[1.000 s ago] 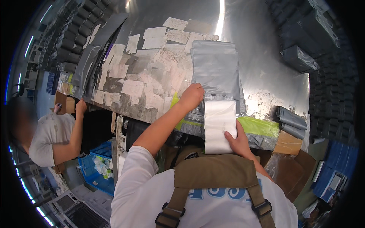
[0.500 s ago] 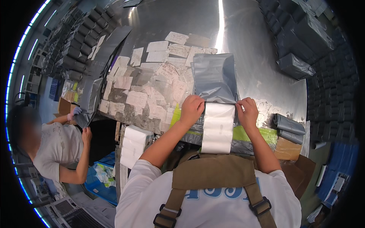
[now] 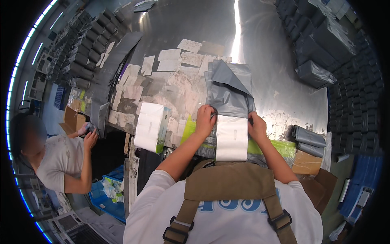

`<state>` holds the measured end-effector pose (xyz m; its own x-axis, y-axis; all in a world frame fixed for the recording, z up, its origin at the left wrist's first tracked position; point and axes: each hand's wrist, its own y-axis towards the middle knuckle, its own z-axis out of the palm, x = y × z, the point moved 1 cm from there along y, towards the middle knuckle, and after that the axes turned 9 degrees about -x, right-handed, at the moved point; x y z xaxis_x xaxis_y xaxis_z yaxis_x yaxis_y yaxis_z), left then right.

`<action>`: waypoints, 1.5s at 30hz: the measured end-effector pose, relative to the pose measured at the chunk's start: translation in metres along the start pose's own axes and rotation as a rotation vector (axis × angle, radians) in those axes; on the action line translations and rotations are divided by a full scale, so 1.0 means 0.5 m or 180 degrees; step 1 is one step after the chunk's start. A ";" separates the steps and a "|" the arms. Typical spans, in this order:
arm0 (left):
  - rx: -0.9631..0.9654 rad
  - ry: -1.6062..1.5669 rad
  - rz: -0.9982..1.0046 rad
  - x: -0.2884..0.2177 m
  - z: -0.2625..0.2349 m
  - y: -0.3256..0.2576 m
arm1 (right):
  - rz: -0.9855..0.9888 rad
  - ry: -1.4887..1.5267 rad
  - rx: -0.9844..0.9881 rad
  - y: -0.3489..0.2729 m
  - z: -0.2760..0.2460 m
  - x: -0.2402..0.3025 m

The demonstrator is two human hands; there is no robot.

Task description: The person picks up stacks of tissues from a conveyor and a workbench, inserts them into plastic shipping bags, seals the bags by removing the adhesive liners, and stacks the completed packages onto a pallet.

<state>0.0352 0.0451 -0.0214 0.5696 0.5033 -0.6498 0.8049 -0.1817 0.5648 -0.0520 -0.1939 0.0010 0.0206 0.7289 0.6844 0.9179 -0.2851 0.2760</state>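
A white wrapped pack (image 3: 232, 140) sits partly inside a grey plastic mailer bag (image 3: 232, 99) on the table in front of me. Its near part sticks out of the bag's mouth toward my body. My left hand (image 3: 206, 121) pinches the left edge of the mouth, thumb and fingers closed. At the right edge, my right hand (image 3: 257, 126) has its fingers curled closed on the plastic beside the pack. A top layer of the bag is folded over at its far end, with more grey bags seemingly beneath. To my left lies another white pack (image 3: 149, 126) with a green-edged side.
Worn paper labels (image 3: 174, 77) cover the metal table (image 3: 268, 36). Rolled grey bags (image 3: 309, 140) lie at the right above a cardboard box (image 3: 307, 160). Grey parcels (image 3: 321, 36) are piled at far right. A co-worker (image 3: 65, 158) handles grey plastic at left, near a blue crate (image 3: 107, 199).
The white pack has gone deeper into the bag, and the bag's far corner has flipped over. The left-hand pack shifted farther onto the table. The co-worker's hands came together.
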 end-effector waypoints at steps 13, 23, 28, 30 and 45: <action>0.0283 -0.0300 -0.1447 -0.050 -0.035 -0.123 | 0.0966 -0.0071 -0.0192 -0.059 -0.007 0.006; 0.2353 -0.1194 -0.1792 -0.071 -0.173 -0.200 | 0.0845 0.0075 0.2492 -0.169 -0.120 0.039; 0.0881 -0.0935 -0.2275 -0.035 -0.082 -0.062 | 0.1489 0.0751 0.0500 -0.050 -0.047 -0.004; 0.0578 -0.1035 -0.2292 0.001 -0.048 -0.045 | 0.1500 0.0556 0.0388 -0.016 -0.058 -0.045; 0.0981 -0.2018 -0.3382 -0.035 -0.054 -0.046 | -0.1412 0.0105 0.0284 -0.038 0.039 0.166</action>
<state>0.0022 0.0631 -0.0091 -0.4653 0.0467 -0.8839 0.8683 -0.1699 -0.4661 -0.0601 -0.1156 0.0394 -0.3936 0.7479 0.5345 0.8657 0.1061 0.4891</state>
